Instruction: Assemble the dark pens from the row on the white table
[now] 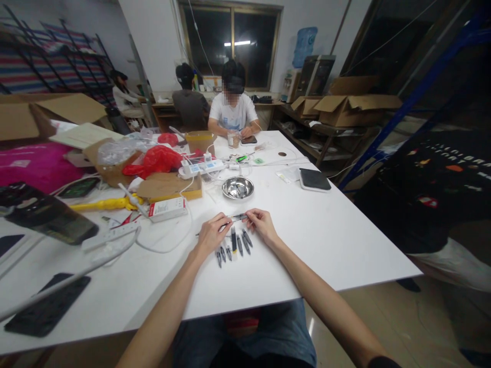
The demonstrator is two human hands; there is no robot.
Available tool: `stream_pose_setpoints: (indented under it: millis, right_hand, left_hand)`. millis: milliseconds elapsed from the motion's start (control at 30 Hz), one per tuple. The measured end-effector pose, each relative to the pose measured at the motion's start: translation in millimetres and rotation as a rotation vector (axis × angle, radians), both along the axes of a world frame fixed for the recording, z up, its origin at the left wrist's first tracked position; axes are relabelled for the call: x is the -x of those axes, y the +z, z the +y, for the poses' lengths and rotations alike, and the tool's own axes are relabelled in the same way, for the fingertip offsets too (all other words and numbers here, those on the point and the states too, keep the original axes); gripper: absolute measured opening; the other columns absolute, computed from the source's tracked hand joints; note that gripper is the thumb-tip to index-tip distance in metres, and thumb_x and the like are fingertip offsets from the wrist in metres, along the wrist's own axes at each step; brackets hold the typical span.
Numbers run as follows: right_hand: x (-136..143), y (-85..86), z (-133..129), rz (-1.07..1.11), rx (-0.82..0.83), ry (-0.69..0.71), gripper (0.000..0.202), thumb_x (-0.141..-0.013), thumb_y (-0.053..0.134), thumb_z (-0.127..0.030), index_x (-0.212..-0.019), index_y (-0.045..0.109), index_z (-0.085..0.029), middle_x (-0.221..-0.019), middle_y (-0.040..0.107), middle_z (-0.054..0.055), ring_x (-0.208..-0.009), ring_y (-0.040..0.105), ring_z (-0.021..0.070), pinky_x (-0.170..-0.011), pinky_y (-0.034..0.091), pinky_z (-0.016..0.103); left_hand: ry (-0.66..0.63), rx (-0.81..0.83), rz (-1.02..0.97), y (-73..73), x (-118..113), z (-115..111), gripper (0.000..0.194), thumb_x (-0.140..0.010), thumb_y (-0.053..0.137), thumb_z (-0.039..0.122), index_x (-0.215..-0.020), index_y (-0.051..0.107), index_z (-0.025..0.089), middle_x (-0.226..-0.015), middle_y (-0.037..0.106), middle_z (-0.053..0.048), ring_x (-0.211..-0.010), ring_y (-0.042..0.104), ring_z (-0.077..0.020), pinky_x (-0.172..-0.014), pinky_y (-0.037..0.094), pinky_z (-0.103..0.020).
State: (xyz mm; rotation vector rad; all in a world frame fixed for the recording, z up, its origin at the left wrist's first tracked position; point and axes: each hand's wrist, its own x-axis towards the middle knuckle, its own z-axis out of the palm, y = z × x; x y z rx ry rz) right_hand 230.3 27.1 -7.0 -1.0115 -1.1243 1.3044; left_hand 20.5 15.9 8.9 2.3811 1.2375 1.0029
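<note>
Between my two hands a thin dark pen-like piece [238,217] is held level above the white table [326,245]. The fingers of my left hand [213,232] pinch its left end, and my right hand [261,224] pinches the right end. Just below them, several dark pen parts [245,243] lie in a row, with smaller dark pointed pieces [222,254] to their left. A slim piece with a yellow end [233,241] lies among them. Beyond my hands stands a shiny metal bowl [238,188] with small dark pieces inside.
Power strips [201,167], a small white box [168,209], a dark bottle [48,214] and a phone [48,305] crowd the left. A black pad [314,180] lies to the right. Across the table sits a person in a white shirt [233,113].
</note>
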Motion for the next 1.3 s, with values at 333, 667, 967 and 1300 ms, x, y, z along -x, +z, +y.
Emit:
stream_pose_setpoints:
  millis: [333, 667, 967, 1300]
  right_hand:
    - [-1, 1.1, -2, -0.076, -0.015, 0.088, 0.045, -0.071, 0.078, -0.054, -0.086, 0.071, -0.013, -0.070, 0.073, 0.006, -0.050, 0.061, 0.0133, -0.041, 0.044, 0.020]
    - [-6, 6.2, -9, -0.074, -0.054, 0.181, 0.034, -0.073, 0.078, -0.042, -0.092, 0.073, -0.014, -0.063, 0.070, 0.004, -0.053, 0.064, 0.0155, -0.048, 0.046, 0.022]
    - [-3, 7.8, -11, -0.116, -0.054, 0.172, 0.032, -0.074, 0.077, -0.041, -0.091, 0.072, -0.015, -0.059, 0.067, 0.002, -0.050, 0.062, 0.0145, -0.046, 0.045, 0.021]
    - [9, 15.3, -17, -0.117, -0.100, 0.138, 0.029, -0.075, 0.077, -0.040, -0.091, 0.073, -0.016, -0.081, 0.075, 0.006, -0.047, 0.062, 0.0125, -0.041, 0.042, 0.020]
  left_hand:
    - [-0.008, -0.001, 0.003, 0.4, 0, -2, 0.026, -0.099, 0.049, 0.034, -0.093, 0.071, 0.022, -0.091, 0.066, -0.003, -0.083, 0.064, -0.0142, -0.073, 0.047, -0.024]
    - [-0.032, 0.045, 0.014, 4.6, 2, -4, 0.022, -0.097, 0.053, 0.032, -0.090, 0.072, 0.022, -0.092, 0.067, -0.002, -0.082, 0.065, -0.0140, -0.072, 0.046, -0.024]
    - [-0.043, 0.038, 0.074, 4.6, 1, -6, 0.022, -0.094, 0.052, 0.023, -0.107, 0.069, 0.025, -0.096, 0.066, -0.002, -0.082, 0.064, -0.0143, -0.074, 0.049, -0.025]
    - [-0.155, 0.113, -0.056, 6.8, -10, -14, 0.065, -0.091, 0.045, 0.008, -0.151, 0.031, 0.029, -0.128, 0.054, -0.008, -0.113, 0.058, -0.0191, -0.103, 0.049, -0.038]
